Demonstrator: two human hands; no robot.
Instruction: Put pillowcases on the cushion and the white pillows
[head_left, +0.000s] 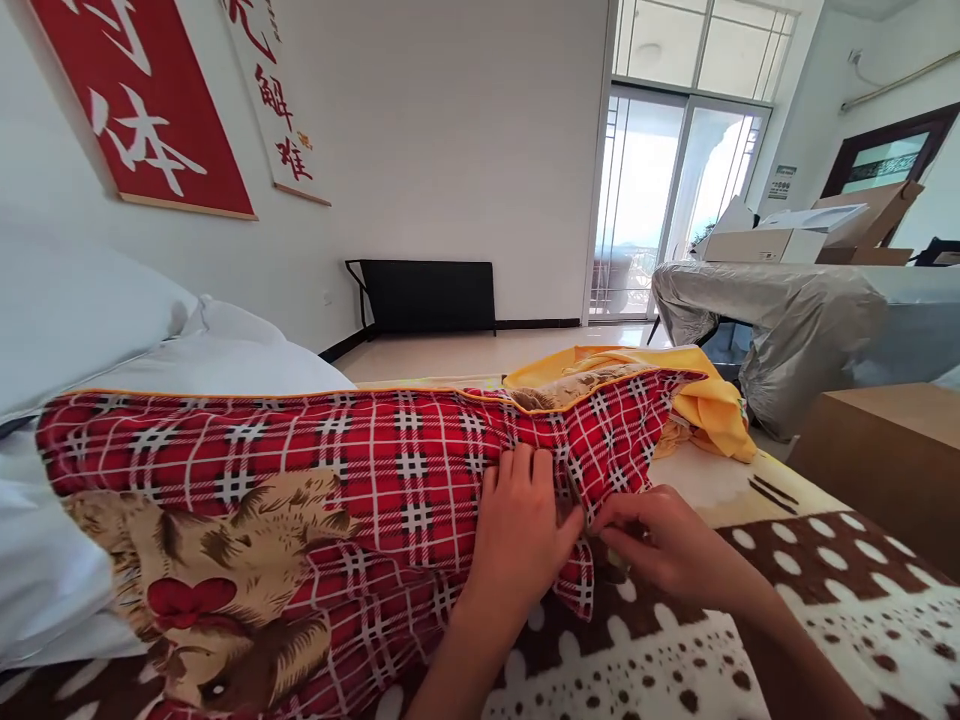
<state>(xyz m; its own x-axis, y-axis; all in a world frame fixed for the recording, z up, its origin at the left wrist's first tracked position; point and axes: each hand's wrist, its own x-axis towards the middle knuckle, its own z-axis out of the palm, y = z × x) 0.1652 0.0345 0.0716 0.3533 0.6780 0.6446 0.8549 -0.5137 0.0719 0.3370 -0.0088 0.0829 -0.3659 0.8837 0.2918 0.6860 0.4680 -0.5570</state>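
Note:
A red plaid pillowcase (409, 470) with a printed brown bear and yellow piping lies across the bed, plump toward the left and loose toward the right. My left hand (521, 520) rests on its right part, fingers curled into the cloth and thumb at the edge of a fold. Just to the right, my right hand (660, 545) pinches the edge of the same pillowcase between thumb and forefinger. Exactly what lies between those fingertips is too small to make out. A flap of plaid cloth hangs below and between the hands.
Yellow cloth (712, 405) lies bunched behind the pillowcase. White pillows (232, 345) are at the left. The blanket (847, 600) is brown and white with dots. A cardboard box (889, 460) stands at the right, before a plastic-covered table (795, 300). A black folded frame (427, 295) leans against the wall.

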